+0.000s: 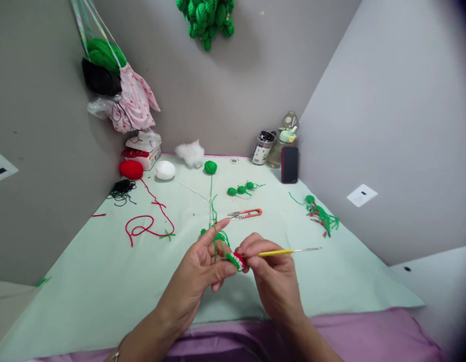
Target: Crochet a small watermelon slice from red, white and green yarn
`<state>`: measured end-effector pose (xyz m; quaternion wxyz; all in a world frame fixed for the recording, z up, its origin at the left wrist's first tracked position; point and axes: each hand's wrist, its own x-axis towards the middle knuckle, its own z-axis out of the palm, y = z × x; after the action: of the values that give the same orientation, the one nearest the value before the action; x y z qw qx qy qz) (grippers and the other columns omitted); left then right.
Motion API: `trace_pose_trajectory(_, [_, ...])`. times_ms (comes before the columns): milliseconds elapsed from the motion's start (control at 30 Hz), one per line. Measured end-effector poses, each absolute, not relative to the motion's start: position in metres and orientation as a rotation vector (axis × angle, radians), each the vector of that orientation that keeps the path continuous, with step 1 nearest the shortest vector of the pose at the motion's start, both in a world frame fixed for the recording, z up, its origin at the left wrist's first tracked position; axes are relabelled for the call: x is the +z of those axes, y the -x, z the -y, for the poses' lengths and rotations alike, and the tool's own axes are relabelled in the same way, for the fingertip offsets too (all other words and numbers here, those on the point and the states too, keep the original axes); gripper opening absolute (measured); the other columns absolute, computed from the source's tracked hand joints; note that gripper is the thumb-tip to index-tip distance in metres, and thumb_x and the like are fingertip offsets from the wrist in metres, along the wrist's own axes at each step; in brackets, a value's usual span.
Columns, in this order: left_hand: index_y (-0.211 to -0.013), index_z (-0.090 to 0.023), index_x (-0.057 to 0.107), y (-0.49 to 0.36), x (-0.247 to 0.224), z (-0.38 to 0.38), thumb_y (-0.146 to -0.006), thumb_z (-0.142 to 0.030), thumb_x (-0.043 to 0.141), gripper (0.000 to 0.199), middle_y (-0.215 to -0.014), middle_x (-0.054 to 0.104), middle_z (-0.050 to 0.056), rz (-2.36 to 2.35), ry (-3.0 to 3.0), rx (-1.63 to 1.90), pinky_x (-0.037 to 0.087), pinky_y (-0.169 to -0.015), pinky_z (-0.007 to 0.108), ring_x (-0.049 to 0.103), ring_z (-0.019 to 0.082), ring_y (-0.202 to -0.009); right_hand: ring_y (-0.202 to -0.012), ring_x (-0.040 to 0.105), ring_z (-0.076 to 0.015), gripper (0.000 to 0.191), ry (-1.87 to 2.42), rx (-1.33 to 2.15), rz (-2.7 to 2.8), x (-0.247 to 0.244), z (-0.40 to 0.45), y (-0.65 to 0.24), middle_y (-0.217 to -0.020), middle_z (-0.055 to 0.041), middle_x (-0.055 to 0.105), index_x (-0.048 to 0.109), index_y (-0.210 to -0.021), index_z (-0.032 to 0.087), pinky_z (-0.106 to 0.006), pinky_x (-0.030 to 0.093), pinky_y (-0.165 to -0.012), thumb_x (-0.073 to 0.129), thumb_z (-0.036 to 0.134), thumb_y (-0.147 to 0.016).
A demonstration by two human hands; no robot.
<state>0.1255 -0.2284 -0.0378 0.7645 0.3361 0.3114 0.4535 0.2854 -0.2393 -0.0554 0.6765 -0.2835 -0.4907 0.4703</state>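
A small crocheted piece (236, 260) in green, white and red is pinched between the thumb and fingers of my left hand (198, 269), whose index finger is raised with green yarn running over it. My right hand (274, 271) touches the red side of the piece and holds a yellow-handled crochet hook (276, 253), its metal end pointing right. The green yarn leads up to a green ball (210, 167). Behind my left fingers lies a tangle of green strands (221, 236), partly hidden. Orange thread snips (248, 213) rest just beyond my hands.
On the pale green cloth (104, 281) stand red yarn (131, 170), white yarn (165, 170), fluffy stuffing (191, 153), a phone (289, 165), a bottle (276, 153) and a pen cup (262, 149). Green crocheted balls (241, 189) and yarn scraps (323, 216) lie right. Bags (132, 98) hang left.
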Motion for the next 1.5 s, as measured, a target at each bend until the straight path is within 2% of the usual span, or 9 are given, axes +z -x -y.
trace_pose_trajectory(100, [-0.159, -0.021, 0.051, -0.127, -0.035, 0.229, -0.069, -0.025, 0.101, 0.104, -0.091, 0.069, -0.002, -0.735, -0.761, 1.02, 0.041, -0.05, 0.016, 0.05, 0.006, -0.06, -0.067, 0.064, -0.013, 0.009, 0.639, 1.13, 1.049, -0.054, 0.238, -0.284, -0.077, -0.0017, 0.074, 0.087, -0.088, 0.028, -0.023, 0.054, -0.06, 0.089, 0.037, -0.087])
trace_pose_trajectory(233, [-0.159, -0.02, 0.05, -0.126, -0.036, 0.228, -0.07, -0.027, 0.101, 0.103, -0.087, 0.07, -0.002, -0.713, -0.758, 0.993, 0.03, -0.043, 0.016, 0.04, 0.002, -0.049, -0.064, 0.065, -0.0135, 0.013, 0.654, 1.137, 1.015, -0.054, 0.238, -0.285, -0.076, -0.0012, 0.073, 0.085, -0.086, 0.026, -0.025, 0.056, -0.061, 0.088, 0.038, -0.087])
trace_pose_trajectory(600, [-0.117, -0.02, 0.084, -0.117, -0.039, 0.223, -0.072, -0.034, 0.1, 0.05, -0.062, 0.05, -0.009, -0.538, -0.665, 0.829, 0.012, -0.041, 0.018, 0.017, -0.004, -0.04, -0.055, 0.052, -0.0112, 0.017, 0.726, 1.119, 0.927, -0.04, 0.233, -0.313, -0.069, 0.0017, 0.063, 0.077, -0.082, 0.022, -0.026, 0.052, -0.058, 0.084, 0.036, -0.089])
trace_pose_trajectory(733, [-0.103, -0.018, 0.087, -0.123, -0.039, 0.222, -0.075, -0.033, 0.098, 0.035, -0.053, 0.035, -0.012, -0.52, -0.622, 0.883, 0.019, -0.044, 0.018, 0.018, 0.0, -0.042, -0.055, 0.052, -0.0123, 0.02, 0.698, 1.192, 0.941, -0.041, 0.234, -0.313, -0.068, 0.0018, 0.062, 0.076, -0.083, 0.023, -0.028, 0.053, -0.058, 0.085, 0.04, -0.088])
trace_pose_trajectory(933, [-0.107, -0.021, 0.085, -0.133, -0.042, 0.225, -0.077, -0.032, 0.095, 0.033, -0.074, 0.058, -0.003, -0.635, -0.74, 0.931, 0.034, -0.054, 0.019, 0.041, 0.005, -0.055, -0.095, 0.074, -0.0217, 0.011, 0.717, 0.945, 1.243, -0.052, 0.236, -0.3, -0.092, -0.0046, 0.081, 0.086, -0.098, 0.029, -0.037, 0.061, -0.09, 0.078, 0.037, -0.097])
trace_pose_trajectory(1067, [-0.112, -0.024, 0.084, -0.129, -0.045, 0.229, -0.077, -0.027, 0.094, 0.036, -0.091, 0.068, 0.001, -0.773, -0.818, 1.031, 0.046, -0.073, 0.023, 0.058, 0.014, -0.081, -0.086, 0.075, -0.0195, 0.011, 0.751, 0.86, 1.281, -0.051, 0.237, -0.297, -0.091, -0.0039, 0.083, 0.086, -0.099, 0.03, -0.032, 0.061, -0.078, 0.075, 0.033, -0.1])
trace_pose_trajectory(1200, [-0.12, -0.025, 0.082, -0.127, -0.041, 0.232, -0.083, -0.036, 0.091, 0.04, -0.106, 0.076, 0.006, -0.721, -0.817, 1.036, 0.049, -0.094, 0.032, 0.065, 0.021, -0.099, -0.085, 0.075, -0.0198, 0.012, 0.814, 0.696, 1.367, -0.046, 0.24, -0.294, -0.089, -0.0047, 0.081, 0.086, -0.1, 0.029, -0.031, 0.06, -0.073, 0.074, 0.027, -0.1])
trace_pose_trajectory(1367, [-0.098, -0.021, 0.085, -0.131, -0.026, 0.223, -0.082, -0.035, 0.093, 0.023, -0.088, 0.076, 0.002, -0.652, -0.792, 1.071, 0.054, -0.082, 0.025, 0.065, 0.014, -0.081, -0.085, 0.072, -0.0179, 0.029, 0.753, 0.487, 1.557, -0.029, 0.237, -0.289, -0.096, -0.0051, 0.075, 0.083, -0.116, 0.033, -0.029, 0.06, -0.068, 0.069, 0.013, -0.101])
trace_pose_trajectory(1500, [-0.078, -0.014, 0.078, -0.124, -0.004, 0.196, -0.072, -0.02, 0.099, 0.023, -0.077, 0.076, 0.001, -0.64, -0.636, 1.126, 0.059, -0.067, 0.021, 0.068, 0.012, -0.068, -0.09, 0.073, -0.0176, 0.027, 0.681, 0.437, 1.828, -0.003, 0.205, -0.303, -0.1, -0.0029, 0.076, 0.08, -0.123, 0.032, -0.032, 0.062, -0.08, 0.072, 0.019, -0.1])
